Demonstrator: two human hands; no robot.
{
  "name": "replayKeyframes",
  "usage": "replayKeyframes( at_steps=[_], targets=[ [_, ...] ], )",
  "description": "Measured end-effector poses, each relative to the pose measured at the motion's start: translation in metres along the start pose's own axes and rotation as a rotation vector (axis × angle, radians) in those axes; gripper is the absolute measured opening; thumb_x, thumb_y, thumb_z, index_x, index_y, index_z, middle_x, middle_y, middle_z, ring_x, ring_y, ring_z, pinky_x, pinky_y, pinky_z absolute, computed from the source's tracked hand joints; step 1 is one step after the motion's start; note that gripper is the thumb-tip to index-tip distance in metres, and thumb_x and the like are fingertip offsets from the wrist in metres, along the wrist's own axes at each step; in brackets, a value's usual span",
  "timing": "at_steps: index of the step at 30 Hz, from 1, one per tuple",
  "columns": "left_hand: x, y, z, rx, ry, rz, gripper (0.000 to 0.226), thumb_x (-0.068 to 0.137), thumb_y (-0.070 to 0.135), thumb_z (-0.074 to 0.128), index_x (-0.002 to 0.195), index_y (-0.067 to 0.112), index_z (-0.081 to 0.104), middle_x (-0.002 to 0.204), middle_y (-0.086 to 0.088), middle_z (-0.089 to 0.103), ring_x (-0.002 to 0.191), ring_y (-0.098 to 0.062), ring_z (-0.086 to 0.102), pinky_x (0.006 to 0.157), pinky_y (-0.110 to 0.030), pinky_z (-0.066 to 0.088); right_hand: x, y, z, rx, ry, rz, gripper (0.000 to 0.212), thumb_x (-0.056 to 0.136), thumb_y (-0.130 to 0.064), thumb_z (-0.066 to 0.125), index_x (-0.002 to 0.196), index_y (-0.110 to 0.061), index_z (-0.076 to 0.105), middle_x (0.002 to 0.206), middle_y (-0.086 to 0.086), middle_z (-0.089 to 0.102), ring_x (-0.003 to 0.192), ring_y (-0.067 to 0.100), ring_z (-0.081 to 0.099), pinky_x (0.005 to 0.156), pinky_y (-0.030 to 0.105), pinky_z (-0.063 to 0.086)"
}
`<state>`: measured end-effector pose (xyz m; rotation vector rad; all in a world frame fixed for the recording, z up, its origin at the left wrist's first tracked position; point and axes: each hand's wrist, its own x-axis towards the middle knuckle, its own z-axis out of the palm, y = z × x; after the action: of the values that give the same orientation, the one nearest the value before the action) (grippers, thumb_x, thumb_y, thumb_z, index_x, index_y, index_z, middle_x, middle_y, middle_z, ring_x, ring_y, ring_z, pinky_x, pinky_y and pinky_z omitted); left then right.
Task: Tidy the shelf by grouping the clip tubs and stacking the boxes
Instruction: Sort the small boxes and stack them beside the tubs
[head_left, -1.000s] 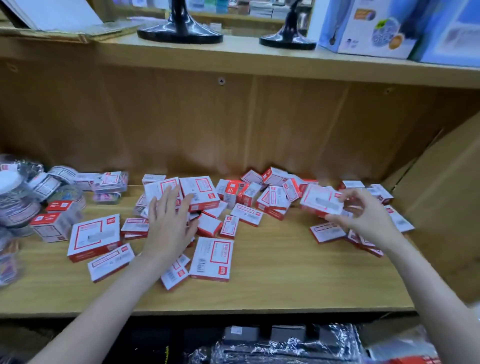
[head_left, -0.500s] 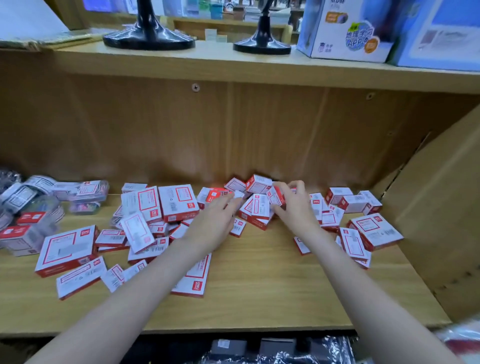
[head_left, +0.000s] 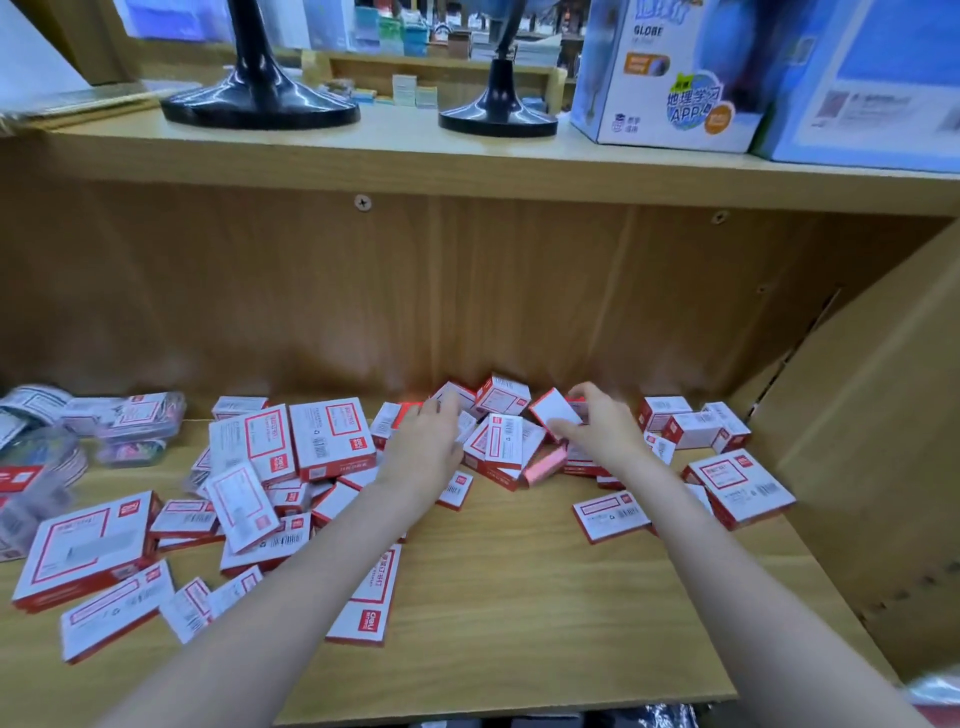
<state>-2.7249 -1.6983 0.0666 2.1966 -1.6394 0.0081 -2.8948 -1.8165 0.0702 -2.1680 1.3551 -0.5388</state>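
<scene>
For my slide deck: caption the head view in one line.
Both hands reach into scattered red-and-white boxes on a wooden shelf; right hand pinches a small box, left hand rests open.

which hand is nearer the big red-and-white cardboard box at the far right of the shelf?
Right. The right hand, pinching a small white-faced box, is just left of the big red-and-white cardboard box; the left hand rests on the middle pile, farther left.

Two bare arms, no sleeves. Left hand (head_left: 423, 447) & right hand (head_left: 605, 431) are bare too: no gloves, no rings, no watch, no bands on the wrists. Arms look long & thin. Fingers are a bit blurry.
</scene>
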Motion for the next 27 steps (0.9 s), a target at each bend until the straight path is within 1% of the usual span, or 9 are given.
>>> replayKeyframes(
  at_steps=[4,7,9,11,14,19,23,25,27],
  targets=[
    [-0.011,-0.004,-0.02,-0.34,0.118,-0.064,0.025,0.087,0.014,0.058,0.099,0.019,0.038,0.099,0.0,0.055,0.086,-0.017,0.053,0.062,-0.02,0.036,0.004,0.0,0.012,0.003,0.11,-0.019,0.043,0.078,-0.015,0.071,0.116,-0.008,0.053,0.113,0.009,0.058,0.097,0.023,0.056,0.076,0.023,0.036],
    [-0.019,-0.011,-0.032,-0.45,0.086,-0.076,0.029,0.088,0.015,0.059,0.106,0.022,0.037,0.106,0.004,0.054,0.08,-0.012,0.056,0.068,-0.025,0.044,0.0,0.007,-0.008,0.044,0.171,-0.046,0.033,0.079,-0.015,0.071,0.108,-0.008,0.058,0.106,0.009,0.054,0.094,0.022,0.054,0.077,0.024,0.036],
    [-0.023,-0.014,-0.035,-0.433,0.019,-0.056,0.033,0.088,0.015,0.058,0.113,0.021,0.037,0.107,0.007,0.052,0.079,-0.008,0.056,0.069,-0.026,0.046,-0.003,0.016,-0.029,-0.038,0.098,-0.092,0.025,0.08,-0.011,0.069,0.102,-0.011,0.057,0.113,0.008,0.049,0.096,0.019,0.051,0.082,0.023,0.038],
    [-0.025,-0.012,-0.033,-0.397,-0.059,-0.024,0.036,0.088,0.013,0.057,0.116,0.02,0.036,0.105,0.009,0.05,0.078,-0.008,0.054,0.067,-0.025,0.044,-0.003,0.026,-0.044,-0.184,-0.04,-0.136,0.023,0.079,-0.01,0.069,0.098,-0.012,0.057,0.13,0.005,0.042,0.111,0.019,0.048,0.089,0.02,0.033],
    [-0.026,-0.004,-0.027,-0.397,-0.131,0.013,0.036,0.087,0.01,0.057,0.115,0.021,0.037,0.104,0.009,0.049,0.084,-0.012,0.053,0.073,-0.027,0.042,-0.001,0.03,-0.042,-0.182,-0.208,-0.153,0.025,0.08,-0.019,0.07,0.1,-0.013,0.057,0.146,0.0,0.034,0.129,0.019,0.038,0.1,0.024,0.028],
    [-0.026,0.002,-0.022,-0.407,-0.158,0.047,0.037,0.088,0.012,0.059,0.117,0.021,0.038,0.107,0.009,0.047,0.096,-0.012,0.054,0.078,-0.025,0.044,-0.003,0.023,-0.025,-0.209,-0.166,-0.235,0.035,0.083,-0.024,0.067,0.113,-0.011,0.058,0.148,0.002,0.032,0.134,0.02,0.03,0.105,0.029,0.025],
    [-0.029,-0.001,-0.022,-0.446,-0.13,0.093,0.036,0.087,0.013,0.06,0.109,0.029,0.036,0.106,0.01,0.049,0.094,-0.01,0.055,0.079,-0.027,0.047,-0.008,0.029,-0.052,-0.142,0.056,-0.132,0.034,0.083,-0.02,0.067,0.113,-0.008,0.058,0.135,0.007,0.043,0.118,0.021,0.045,0.09,0.024,0.032],
    [-0.03,0.0,-0.018,-0.465,-0.132,0.106,0.036,0.086,0.015,0.06,0.107,0.031,0.035,0.107,0.01,0.051,0.094,-0.01,0.055,0.079,-0.027,0.047,-0.014,0.035,-0.071,-0.127,0.045,-0.07,0.037,0.083,-0.02,0.067,0.116,-0.007,0.056,0.13,0.007,0.045,0.107,0.019,0.049,0.084,0.021,0.033],
    [-0.032,0.006,-0.012,-0.499,-0.13,0.115,0.035,0.086,0.017,0.06,0.107,0.031,0.037,0.104,0.015,0.051,0.093,-0.012,0.056,0.081,-0.034,0.048,-0.024,0.042,-0.084,-0.127,-0.062,-0.054,0.038,0.081,-0.02,0.069,0.115,-0.009,0.057,0.128,0.005,0.044,0.103,0.018,0.049,0.086,0.024,0.037]
  ],
)
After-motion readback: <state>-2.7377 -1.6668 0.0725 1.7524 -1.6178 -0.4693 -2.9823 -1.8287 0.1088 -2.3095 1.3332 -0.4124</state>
